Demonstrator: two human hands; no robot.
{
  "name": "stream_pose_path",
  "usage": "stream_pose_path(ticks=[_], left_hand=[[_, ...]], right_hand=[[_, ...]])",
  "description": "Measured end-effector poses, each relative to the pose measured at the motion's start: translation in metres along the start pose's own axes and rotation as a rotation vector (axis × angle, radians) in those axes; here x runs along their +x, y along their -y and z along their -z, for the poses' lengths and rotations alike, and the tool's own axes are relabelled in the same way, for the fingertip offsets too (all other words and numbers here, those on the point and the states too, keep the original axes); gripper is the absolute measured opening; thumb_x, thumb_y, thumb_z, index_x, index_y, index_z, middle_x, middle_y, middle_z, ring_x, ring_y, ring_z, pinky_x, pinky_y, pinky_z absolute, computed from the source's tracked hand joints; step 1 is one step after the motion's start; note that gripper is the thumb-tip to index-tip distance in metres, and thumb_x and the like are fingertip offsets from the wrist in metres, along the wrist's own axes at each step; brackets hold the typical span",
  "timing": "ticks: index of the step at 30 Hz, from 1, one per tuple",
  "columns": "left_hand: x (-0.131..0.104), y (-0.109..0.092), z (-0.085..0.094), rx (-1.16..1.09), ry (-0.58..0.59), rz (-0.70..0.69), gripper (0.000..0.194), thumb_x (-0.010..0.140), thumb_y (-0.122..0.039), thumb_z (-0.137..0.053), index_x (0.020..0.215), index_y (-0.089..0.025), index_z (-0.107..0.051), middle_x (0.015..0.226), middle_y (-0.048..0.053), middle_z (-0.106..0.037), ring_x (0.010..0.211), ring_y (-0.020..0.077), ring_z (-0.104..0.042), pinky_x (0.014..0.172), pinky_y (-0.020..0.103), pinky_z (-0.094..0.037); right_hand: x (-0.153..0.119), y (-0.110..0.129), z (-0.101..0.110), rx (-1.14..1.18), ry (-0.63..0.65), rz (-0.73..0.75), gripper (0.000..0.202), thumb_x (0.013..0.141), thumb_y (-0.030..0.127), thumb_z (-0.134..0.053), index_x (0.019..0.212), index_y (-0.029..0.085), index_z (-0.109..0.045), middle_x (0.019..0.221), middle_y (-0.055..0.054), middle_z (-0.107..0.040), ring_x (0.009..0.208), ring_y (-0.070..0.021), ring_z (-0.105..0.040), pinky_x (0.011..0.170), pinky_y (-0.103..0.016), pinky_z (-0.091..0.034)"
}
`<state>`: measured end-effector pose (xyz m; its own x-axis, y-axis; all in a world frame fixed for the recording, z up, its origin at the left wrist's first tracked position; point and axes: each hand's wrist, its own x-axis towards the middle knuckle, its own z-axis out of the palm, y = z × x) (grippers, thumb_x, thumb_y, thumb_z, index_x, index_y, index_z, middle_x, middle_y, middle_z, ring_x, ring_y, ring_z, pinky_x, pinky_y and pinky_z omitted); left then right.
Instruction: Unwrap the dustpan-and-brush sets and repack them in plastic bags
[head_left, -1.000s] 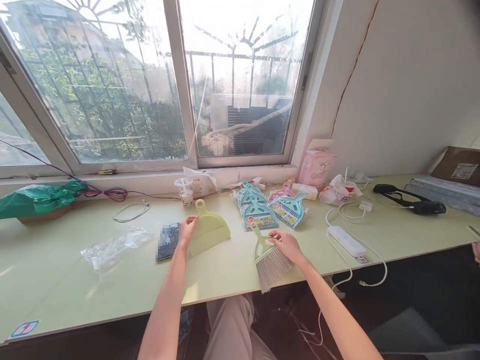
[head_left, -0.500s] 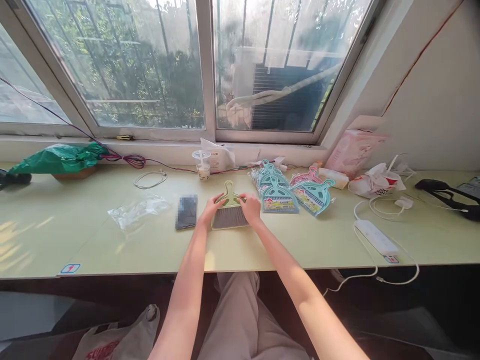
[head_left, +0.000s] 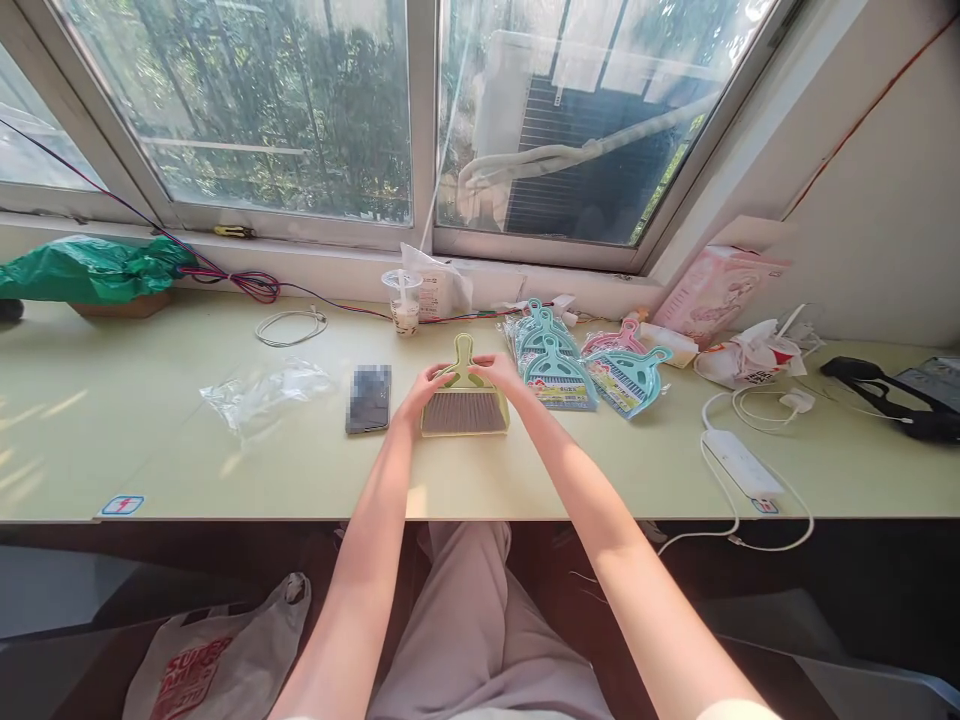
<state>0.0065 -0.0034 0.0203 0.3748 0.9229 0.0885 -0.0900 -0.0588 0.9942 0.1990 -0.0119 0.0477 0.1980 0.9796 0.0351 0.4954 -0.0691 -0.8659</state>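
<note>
A small yellow-green dustpan point(head_left: 500, 425) lies on the table with a matching hand brush point(head_left: 465, 412) nested in it, grey bristles toward me and handle pointing to the window. My left hand point(head_left: 421, 390) grips the set at its left shoulder, fingers curled over the top. On the opposite side, my right hand point(head_left: 499, 372) has its fingertips pressed on the upper right of the set. The fingers' undersides are hidden. Just left of my left hand lies a phone point(head_left: 368, 400). To the right, several packaged turquoise brush sets point(head_left: 553, 372) and a pink one point(head_left: 619, 338) are piled.
Crumpled clear plastic point(head_left: 266, 395) lies at left, beneath a coiled white cable point(head_left: 291, 326). A lidded drink cup point(head_left: 403, 305) stands by the sill. A white power strip point(head_left: 741, 463) with cords sits at right near the table edge. A green bag point(head_left: 97, 268) is far left.
My right hand has shifted from the set's right edge inward and up, so more of the bristles and pan corner show. The whole view has tilted slightly downward.
</note>
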Motion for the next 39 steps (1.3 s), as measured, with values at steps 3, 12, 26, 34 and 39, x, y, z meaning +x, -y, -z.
stream_pose_path(ticks=[3,12,26,34,39], left_hand=[[-0.002,-0.001,-0.002,-0.016,0.007,-0.038,0.040,0.069,-0.040,-0.075,0.100,-0.016,-0.068,0.103,0.010,-0.068,0.096,0.0234,-0.062,0.090,0.035,-0.043],[-0.013,-0.007,0.009,0.006,0.061,0.168,0.043,0.068,-0.044,-0.075,0.103,-0.020,-0.069,0.100,0.008,-0.072,0.093,0.0264,-0.065,0.082,0.036,-0.048],[0.005,0.016,0.026,-0.550,-0.319,-0.108,0.034,0.075,-0.033,-0.063,0.101,-0.011,-0.064,0.106,0.012,-0.071,0.108,0.0217,-0.063,0.093,0.033,-0.049],[0.006,0.024,0.012,-0.631,-0.301,-0.031,0.031,0.072,-0.028,-0.068,0.098,-0.011,-0.065,0.103,0.010,-0.071,0.104,0.0229,-0.064,0.093,0.034,-0.049],[0.002,0.026,0.011,-0.696,-0.328,0.008,0.024,0.068,-0.028,-0.073,0.088,-0.015,-0.067,0.096,0.006,-0.072,0.100,0.0211,-0.065,0.086,0.029,-0.051]], right_hand=[[-0.005,0.004,-0.004,-0.102,-0.067,-0.014,0.034,0.068,0.036,-0.076,0.098,0.020,-0.075,0.096,-0.007,-0.075,0.095,-0.0224,-0.070,0.087,-0.033,-0.051],[-0.013,-0.001,-0.009,-0.043,-0.130,-0.039,0.038,0.066,0.047,-0.075,0.093,0.020,-0.076,0.087,-0.007,-0.075,0.084,-0.0210,-0.069,0.081,-0.032,-0.051],[-0.052,-0.030,-0.020,-0.571,0.264,0.368,0.043,0.087,0.041,-0.062,0.128,0.028,-0.060,0.153,-0.011,-0.037,0.147,-0.0315,-0.019,0.114,-0.060,-0.011],[-0.047,-0.055,-0.021,-0.281,0.009,0.293,0.047,0.098,0.040,-0.038,0.079,0.019,-0.076,0.096,-0.009,-0.074,0.103,-0.0212,-0.064,0.110,-0.042,-0.030],[-0.048,-0.047,-0.013,-0.289,-0.021,0.242,0.031,0.078,0.036,-0.071,0.100,0.015,-0.072,0.098,-0.011,-0.066,0.100,-0.0236,-0.060,0.095,-0.036,-0.043]])
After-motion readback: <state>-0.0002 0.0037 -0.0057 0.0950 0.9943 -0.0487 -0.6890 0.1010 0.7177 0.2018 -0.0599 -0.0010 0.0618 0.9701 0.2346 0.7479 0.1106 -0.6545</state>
